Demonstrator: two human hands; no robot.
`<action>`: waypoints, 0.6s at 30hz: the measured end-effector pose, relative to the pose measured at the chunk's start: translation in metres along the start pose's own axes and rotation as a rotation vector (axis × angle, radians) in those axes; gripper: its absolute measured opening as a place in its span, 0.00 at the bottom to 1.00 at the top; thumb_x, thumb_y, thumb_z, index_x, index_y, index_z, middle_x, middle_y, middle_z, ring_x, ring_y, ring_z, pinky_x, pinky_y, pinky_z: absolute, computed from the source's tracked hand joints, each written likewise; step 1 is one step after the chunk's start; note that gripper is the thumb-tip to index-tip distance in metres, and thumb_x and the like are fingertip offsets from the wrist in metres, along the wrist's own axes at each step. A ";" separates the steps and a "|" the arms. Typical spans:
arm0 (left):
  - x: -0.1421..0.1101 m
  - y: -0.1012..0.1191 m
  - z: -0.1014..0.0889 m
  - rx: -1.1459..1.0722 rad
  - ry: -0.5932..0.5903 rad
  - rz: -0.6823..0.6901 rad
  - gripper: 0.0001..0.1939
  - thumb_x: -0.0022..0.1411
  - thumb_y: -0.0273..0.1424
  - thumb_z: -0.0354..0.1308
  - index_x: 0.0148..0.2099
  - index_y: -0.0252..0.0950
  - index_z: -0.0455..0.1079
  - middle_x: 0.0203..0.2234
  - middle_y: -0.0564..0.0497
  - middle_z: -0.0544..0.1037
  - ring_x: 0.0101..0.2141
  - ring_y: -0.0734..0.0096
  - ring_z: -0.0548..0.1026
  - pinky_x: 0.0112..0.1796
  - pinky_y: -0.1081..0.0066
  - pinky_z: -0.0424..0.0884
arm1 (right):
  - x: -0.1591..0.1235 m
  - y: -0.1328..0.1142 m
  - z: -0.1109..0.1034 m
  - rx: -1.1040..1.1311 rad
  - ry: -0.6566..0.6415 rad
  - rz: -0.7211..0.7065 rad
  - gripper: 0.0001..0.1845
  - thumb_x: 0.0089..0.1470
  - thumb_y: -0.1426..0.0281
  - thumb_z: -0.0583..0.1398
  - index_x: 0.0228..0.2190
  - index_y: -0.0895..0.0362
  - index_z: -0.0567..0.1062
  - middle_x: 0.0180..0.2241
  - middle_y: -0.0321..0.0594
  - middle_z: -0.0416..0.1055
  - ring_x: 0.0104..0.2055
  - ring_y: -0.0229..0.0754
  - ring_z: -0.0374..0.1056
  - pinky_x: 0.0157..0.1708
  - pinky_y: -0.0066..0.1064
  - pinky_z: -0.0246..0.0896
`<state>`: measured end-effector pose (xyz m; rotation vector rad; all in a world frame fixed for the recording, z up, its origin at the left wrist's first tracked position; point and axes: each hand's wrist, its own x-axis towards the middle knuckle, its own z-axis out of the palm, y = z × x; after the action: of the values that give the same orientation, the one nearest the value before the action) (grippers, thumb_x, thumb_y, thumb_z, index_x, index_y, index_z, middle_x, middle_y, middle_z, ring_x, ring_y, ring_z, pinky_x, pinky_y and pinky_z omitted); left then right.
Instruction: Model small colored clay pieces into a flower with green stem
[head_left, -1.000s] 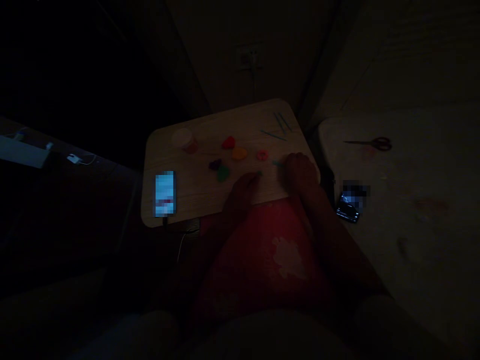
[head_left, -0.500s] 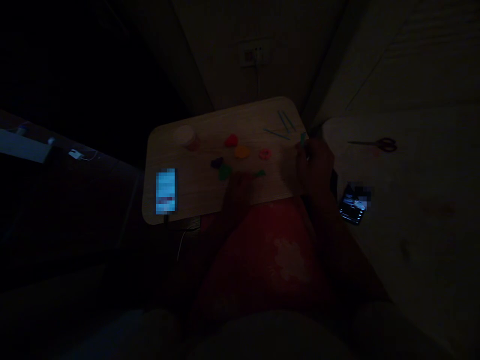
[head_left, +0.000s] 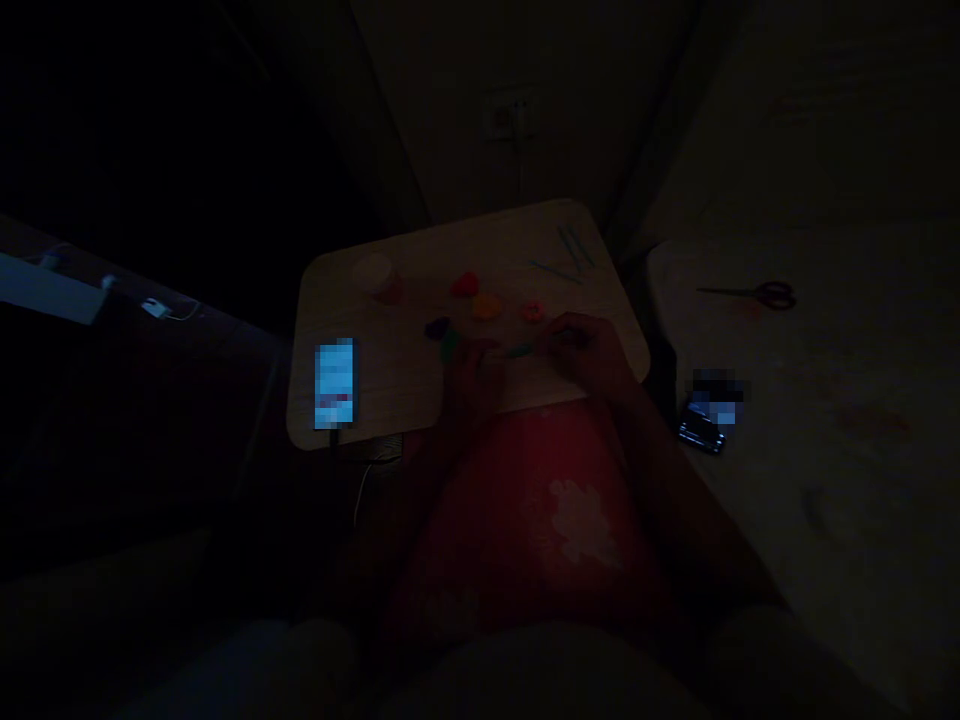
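Observation:
In the dark head view, both my hands are over a small wooden table [head_left: 420,385]. My left hand [head_left: 469,375] is closed, with its fingertips at the left side of a thin green piece of modelling clay [head_left: 517,351]. At the piece's right end, my right hand [head_left: 589,350] has its thumb and fingers curled together. Shadow hides the exact grip. A larger green lump [head_left: 449,346] is partly behind my left hand. Beyond lie a dark purple lump [head_left: 437,328], a red lump [head_left: 465,284], an orange lump [head_left: 486,306] and a pinkish-orange ring [head_left: 532,311].
A lidded tub [head_left: 375,275] stands at the table's back left, with a lit phone [head_left: 334,385] in front. Thin bluish sticks [head_left: 556,271] lie at the back right. Scissors [head_left: 754,294] and another phone [head_left: 705,425] rest on the pale surface to the right.
My right hand went to the table's right edge, lifting a green piece, then came back left beside my left hand. The green piece by my left hand now lies between both hands.

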<state>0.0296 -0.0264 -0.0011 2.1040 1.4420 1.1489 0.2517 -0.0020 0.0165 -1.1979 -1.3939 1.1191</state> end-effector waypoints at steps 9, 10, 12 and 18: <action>0.014 -0.008 0.007 0.111 -0.118 0.004 0.04 0.68 0.28 0.61 0.39 0.35 0.76 0.36 0.47 0.79 0.39 0.63 0.77 0.45 0.63 0.75 | 0.019 0.021 -0.011 -0.240 -0.049 -0.332 0.07 0.56 0.63 0.67 0.33 0.53 0.85 0.40 0.45 0.83 0.45 0.51 0.77 0.49 0.44 0.70; 0.012 -0.007 0.007 0.115 -0.113 0.004 0.04 0.68 0.28 0.60 0.40 0.35 0.77 0.36 0.47 0.79 0.39 0.63 0.77 0.45 0.63 0.75 | 0.020 0.022 -0.012 -0.281 -0.062 -0.353 0.08 0.57 0.64 0.66 0.33 0.52 0.85 0.39 0.45 0.83 0.44 0.51 0.77 0.49 0.44 0.70; 0.010 -0.007 0.006 0.122 -0.099 0.000 0.06 0.69 0.27 0.59 0.41 0.35 0.78 0.37 0.46 0.80 0.39 0.62 0.77 0.46 0.62 0.76 | 0.021 0.023 -0.013 -0.352 -0.090 -0.369 0.08 0.58 0.66 0.64 0.33 0.53 0.86 0.39 0.45 0.83 0.43 0.51 0.77 0.48 0.44 0.70; 0.010 -0.006 0.006 0.145 -0.125 -0.019 0.05 0.69 0.27 0.60 0.41 0.36 0.78 0.37 0.46 0.81 0.41 0.60 0.77 0.49 0.59 0.76 | 0.020 0.024 -0.014 -0.451 -0.123 -0.392 0.10 0.59 0.69 0.62 0.34 0.53 0.86 0.38 0.46 0.82 0.43 0.52 0.76 0.46 0.44 0.69</action>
<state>0.0322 -0.0136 -0.0050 2.2103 1.5244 0.9119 0.2669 0.0215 -0.0035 -1.1019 -1.9458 0.6279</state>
